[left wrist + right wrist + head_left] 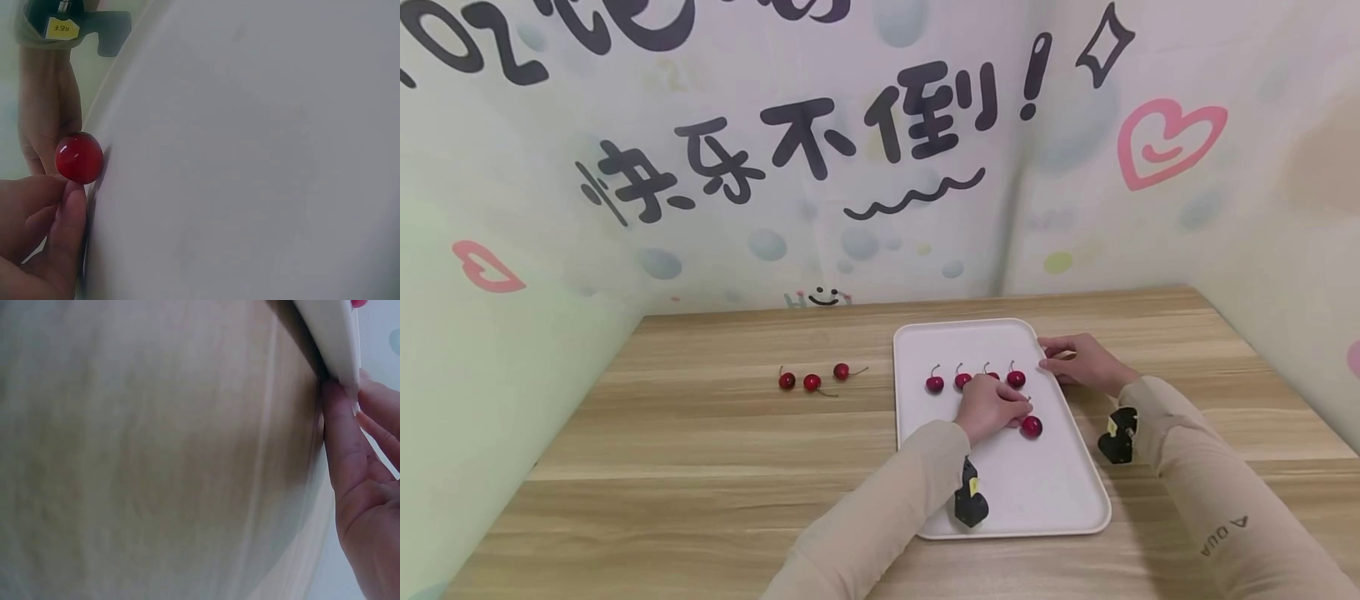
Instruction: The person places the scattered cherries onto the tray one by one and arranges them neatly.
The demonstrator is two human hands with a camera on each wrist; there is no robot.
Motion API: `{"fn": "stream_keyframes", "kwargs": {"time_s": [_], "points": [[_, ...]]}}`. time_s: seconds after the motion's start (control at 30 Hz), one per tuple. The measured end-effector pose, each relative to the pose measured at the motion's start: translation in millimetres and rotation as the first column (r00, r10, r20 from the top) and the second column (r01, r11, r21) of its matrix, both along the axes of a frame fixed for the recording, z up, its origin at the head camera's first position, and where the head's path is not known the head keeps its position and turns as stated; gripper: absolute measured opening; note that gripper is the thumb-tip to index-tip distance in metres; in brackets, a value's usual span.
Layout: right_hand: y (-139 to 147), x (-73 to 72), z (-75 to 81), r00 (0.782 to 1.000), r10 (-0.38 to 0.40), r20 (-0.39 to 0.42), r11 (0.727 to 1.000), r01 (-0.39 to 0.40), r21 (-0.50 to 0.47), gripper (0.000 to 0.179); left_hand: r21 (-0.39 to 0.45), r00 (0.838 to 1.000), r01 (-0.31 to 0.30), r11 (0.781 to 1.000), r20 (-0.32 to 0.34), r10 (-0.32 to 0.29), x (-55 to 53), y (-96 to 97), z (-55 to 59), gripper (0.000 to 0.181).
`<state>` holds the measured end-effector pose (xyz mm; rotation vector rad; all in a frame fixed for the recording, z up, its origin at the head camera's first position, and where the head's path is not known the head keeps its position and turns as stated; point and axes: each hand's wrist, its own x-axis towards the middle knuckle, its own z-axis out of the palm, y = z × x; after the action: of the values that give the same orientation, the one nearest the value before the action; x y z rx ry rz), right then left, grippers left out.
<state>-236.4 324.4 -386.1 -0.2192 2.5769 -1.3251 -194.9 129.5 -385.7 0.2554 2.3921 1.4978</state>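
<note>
In the head view, my left hand point(990, 410) is over the white tray point(1011, 500), its thumb and fingers pinching a dark red cherry point(1032, 427) at the stem side. The left wrist view shows that cherry point(79, 157) at the fingertips; whether it touches the tray is hard to tell. Behind the left hand, several cherries point(934, 384) form a row across the tray, stems pointing up, some partly covered by the hand. My right hand point(1086, 364) grips the tray's right rim. Seen from the right wrist, the thumb is below the rim point(344, 356) and the fingers are above.
Three more cherries point(812, 382) with stems lie on the wooden table point(700, 467), left of the tray. A printed fabric wall point(820, 242) stands behind the table and along its sides. A small black camera point(1120, 435) is strapped to each wrist.
</note>
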Motion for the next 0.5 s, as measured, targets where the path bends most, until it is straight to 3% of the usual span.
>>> {"fn": "stream_keyframes", "kwargs": {"time_s": [0.33, 0.5], "points": [[0.2, 1.0, 1.7, 1.0, 0.006, -0.002, 1.0, -0.006, -0.007, 0.052, 0.051, 0.999, -0.04, 0.998, 0.027, 0.039, 1.1, 0.7, -0.4, 0.006], [-1.4, 2.7, 3.6, 1.0, 0.003, -0.002, 1.0, -0.003, -0.009, 0.052, 0.03, 0.999, -0.041, 0.999, 0.013, 0.041, 0.4, 0.4, -1.8, 0.006]]}}
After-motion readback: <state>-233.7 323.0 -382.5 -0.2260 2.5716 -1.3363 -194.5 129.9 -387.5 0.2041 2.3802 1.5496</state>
